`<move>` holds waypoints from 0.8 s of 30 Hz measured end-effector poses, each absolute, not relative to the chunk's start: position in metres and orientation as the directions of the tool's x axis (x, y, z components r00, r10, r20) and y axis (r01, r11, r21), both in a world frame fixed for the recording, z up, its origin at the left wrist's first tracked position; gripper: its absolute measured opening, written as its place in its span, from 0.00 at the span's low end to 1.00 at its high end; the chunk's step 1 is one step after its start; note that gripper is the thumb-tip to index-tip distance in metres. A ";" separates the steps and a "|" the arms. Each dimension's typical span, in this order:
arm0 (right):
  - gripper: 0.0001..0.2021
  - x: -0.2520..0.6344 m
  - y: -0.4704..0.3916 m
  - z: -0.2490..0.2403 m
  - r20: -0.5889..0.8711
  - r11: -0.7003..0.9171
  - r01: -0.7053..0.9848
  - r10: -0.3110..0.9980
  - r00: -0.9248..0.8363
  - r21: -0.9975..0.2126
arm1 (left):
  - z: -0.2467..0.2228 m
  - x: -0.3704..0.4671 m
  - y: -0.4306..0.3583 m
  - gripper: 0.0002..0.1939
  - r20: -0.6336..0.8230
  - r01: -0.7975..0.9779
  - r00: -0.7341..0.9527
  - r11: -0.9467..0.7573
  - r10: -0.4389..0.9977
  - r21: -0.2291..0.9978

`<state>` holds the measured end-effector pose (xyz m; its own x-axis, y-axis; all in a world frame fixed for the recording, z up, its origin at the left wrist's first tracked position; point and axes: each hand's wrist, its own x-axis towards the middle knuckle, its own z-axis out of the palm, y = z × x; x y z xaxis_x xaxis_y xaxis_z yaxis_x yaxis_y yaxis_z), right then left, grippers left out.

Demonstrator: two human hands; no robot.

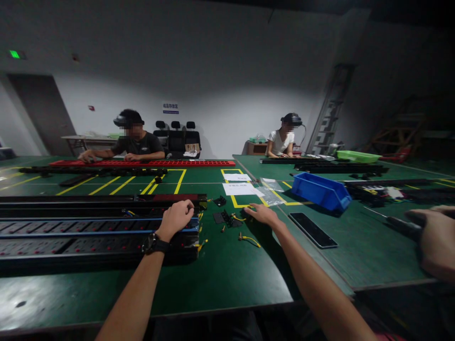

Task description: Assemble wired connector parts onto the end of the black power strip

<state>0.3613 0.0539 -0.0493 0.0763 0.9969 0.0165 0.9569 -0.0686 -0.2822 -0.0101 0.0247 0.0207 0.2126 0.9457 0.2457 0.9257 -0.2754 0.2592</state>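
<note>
My left hand (177, 218) lies with curled fingers over the right end of a long power strip (142, 226) with a blue edge, and what is under the fingers is partly hidden. More strips of the same kind run off to the left. My right hand (263, 214) reaches low over the green table, its fingers stretched out to the left and nothing seen in them. Near its fingertips lie black brackets (227, 219) with a yellow wire. Closer to me rests a short yellow wire (250, 240) with a metal end, beside a small screw (223, 229).
A phone (313, 230) and a blue bin (320, 193) stand right of my arm. At the right edge a co-worker's hand (439, 241) holds a screwdriver (401, 224). Paper sheets (241, 189) lie ahead. Two people sit across the table, one behind a long red rail (192, 163).
</note>
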 end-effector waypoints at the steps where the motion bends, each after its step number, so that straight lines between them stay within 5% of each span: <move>1: 0.33 0.360 0.054 -0.049 -0.007 -0.083 0.953 0.996 0.085 -0.291 | 0.021 -0.010 0.024 0.12 0.243 0.928 0.210 -0.271 0.947 0.257; 11: 0.24 0.348 0.042 -0.039 0.098 -0.249 0.917 0.951 0.292 -0.310 | 0.022 -0.009 0.021 0.12 0.226 0.929 0.223 -0.276 0.948 0.244; 19: 0.13 0.327 0.034 -0.030 0.411 0.143 0.943 0.912 -0.007 -0.302 | 0.020 -0.011 0.022 0.12 0.230 0.927 0.227 -0.282 0.946 0.248; 24: 0.10 0.291 0.022 -0.030 0.467 0.457 0.837 0.836 -0.287 -0.303 | 0.017 -0.011 0.022 0.12 0.246 0.926 0.239 -0.297 0.939 0.235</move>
